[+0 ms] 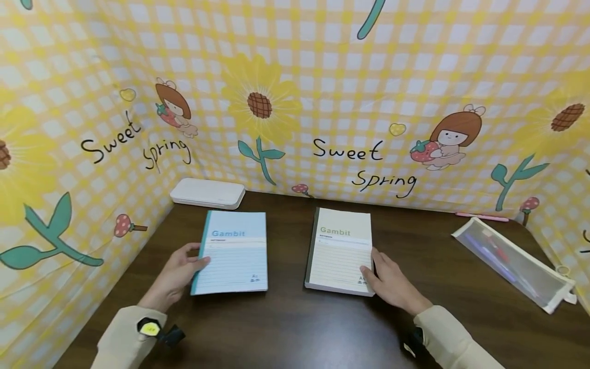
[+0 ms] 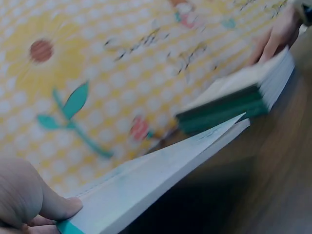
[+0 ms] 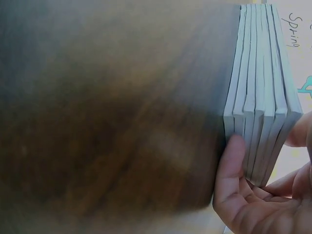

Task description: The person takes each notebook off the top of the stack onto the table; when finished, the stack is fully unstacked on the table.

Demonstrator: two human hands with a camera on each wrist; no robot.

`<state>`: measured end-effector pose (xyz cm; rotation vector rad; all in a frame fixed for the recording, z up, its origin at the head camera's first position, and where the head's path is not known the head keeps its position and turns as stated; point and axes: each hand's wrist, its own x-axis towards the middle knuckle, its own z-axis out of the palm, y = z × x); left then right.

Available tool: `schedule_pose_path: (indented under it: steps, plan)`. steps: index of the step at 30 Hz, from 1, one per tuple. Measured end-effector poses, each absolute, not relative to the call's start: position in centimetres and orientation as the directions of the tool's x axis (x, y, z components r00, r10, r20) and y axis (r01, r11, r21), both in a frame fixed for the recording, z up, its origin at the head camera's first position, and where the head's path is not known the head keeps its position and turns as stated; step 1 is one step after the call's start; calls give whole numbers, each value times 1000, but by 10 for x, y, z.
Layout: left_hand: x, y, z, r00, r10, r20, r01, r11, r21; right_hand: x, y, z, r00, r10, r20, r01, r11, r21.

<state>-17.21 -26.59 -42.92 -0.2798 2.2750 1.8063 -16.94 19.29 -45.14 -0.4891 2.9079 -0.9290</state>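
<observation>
My left hand (image 1: pixel 176 275) pinches a light blue notebook (image 1: pixel 237 256) at its teal spine, thumb on the cover. In the left wrist view this notebook (image 2: pixel 146 187) is raised above the dark tabletop. To its right, my right hand (image 1: pixel 392 281) grips a stack of several notebooks (image 1: pixel 341 261), topped by a cream one with a dark spine. The right thumb lies on the top cover near the lower right corner. Seen from the right wrist, the stack's page edges (image 3: pixel 256 92) stand in layers, with fingers curled around them and the undermost notebook.
A white case (image 1: pixel 207 193) lies at the back left of the brown wooden table (image 1: pixel 286 328). On the right are a mesh zip pouch (image 1: pixel 511 264) with pens inside and a pink pen (image 1: pixel 481 217). Yellow checked cloth (image 1: pixel 313 107) walls the back and sides.
</observation>
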Motion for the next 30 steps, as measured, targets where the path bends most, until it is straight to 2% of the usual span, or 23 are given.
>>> schedule_pose_path:
  steps: [6, 13, 19, 26, 30]
  plan:
    - [-169, -302, -441, -947, -37, -319, -314, 314, 896, -170, 193, -451, -946, -314, 73, -300, 775, -556]
    - [-173, -315, -441, -956, -34, -291, -275, 450, 849, -168, 191, -451, -946, -312, 85, -306, 778, -549]
    - [-180, -323, -440, -950, -104, -294, -298, 587, 753, -169, 191, -453, -946, -311, 95, -311, 779, -544]
    - [-182, -323, -436, -958, -205, -199, -285, 722, 631, -169, 190, -453, -947, -307, 91, -304, 773, -556]
    - [-183, -322, -436, -970, -211, -118, -241, 805, 542, -169, 190, -454, -949, -301, 91, -298, 772, -561]
